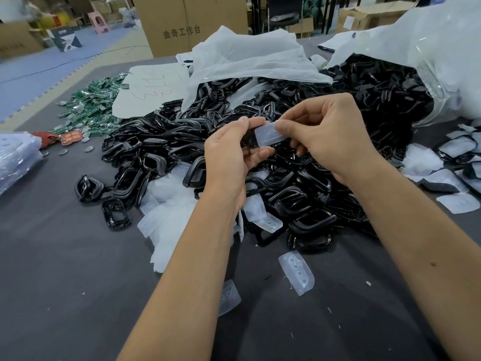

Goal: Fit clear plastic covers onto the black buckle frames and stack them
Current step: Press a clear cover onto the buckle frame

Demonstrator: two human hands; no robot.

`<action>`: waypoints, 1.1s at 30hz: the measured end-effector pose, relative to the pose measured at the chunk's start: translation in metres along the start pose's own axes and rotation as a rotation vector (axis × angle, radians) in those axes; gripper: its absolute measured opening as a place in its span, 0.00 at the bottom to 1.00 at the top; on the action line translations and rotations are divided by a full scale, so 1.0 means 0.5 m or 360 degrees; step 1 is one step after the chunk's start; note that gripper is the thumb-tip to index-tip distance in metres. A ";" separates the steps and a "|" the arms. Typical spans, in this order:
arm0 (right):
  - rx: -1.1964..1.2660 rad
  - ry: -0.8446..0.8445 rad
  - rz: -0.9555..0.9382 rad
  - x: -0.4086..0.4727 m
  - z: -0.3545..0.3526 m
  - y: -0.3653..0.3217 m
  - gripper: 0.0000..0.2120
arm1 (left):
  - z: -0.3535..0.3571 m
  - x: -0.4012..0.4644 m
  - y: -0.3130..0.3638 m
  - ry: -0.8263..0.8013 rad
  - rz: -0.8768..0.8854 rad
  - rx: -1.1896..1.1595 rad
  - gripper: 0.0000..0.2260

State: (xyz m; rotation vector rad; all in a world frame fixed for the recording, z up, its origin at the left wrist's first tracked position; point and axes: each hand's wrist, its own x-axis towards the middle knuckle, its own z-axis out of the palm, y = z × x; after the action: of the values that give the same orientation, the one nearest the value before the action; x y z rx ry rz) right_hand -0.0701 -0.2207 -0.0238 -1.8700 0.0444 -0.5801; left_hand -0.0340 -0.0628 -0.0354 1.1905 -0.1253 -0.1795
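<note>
Above the pile of black frames [299, 162] in the bench's middle, the left hand [229, 155] and right hand [328, 136] pinch 1 clear cover [268, 135] between their fingertips.

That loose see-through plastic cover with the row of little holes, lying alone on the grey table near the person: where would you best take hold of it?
Probably by its two long edges, coming straight down from above. The clear plastic cover with a row of holes lies flat and alone on the grey table, clear of the black buckle frame pile, so both long sides look free for a thumb-and-finger pinch across its narrow width.
</note>
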 end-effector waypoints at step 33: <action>-0.0187 0.0229 0.0092 -0.007 0.016 -0.006 0.10 | -0.004 0.005 -0.015 -0.0030 0.0307 0.0134 0.10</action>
State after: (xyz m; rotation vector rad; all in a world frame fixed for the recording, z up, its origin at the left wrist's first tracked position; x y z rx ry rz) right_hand -0.0705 -0.2113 -0.0242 -1.9308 0.2307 -0.6836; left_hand -0.0318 -0.0639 -0.0431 1.2528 -0.2648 -0.0161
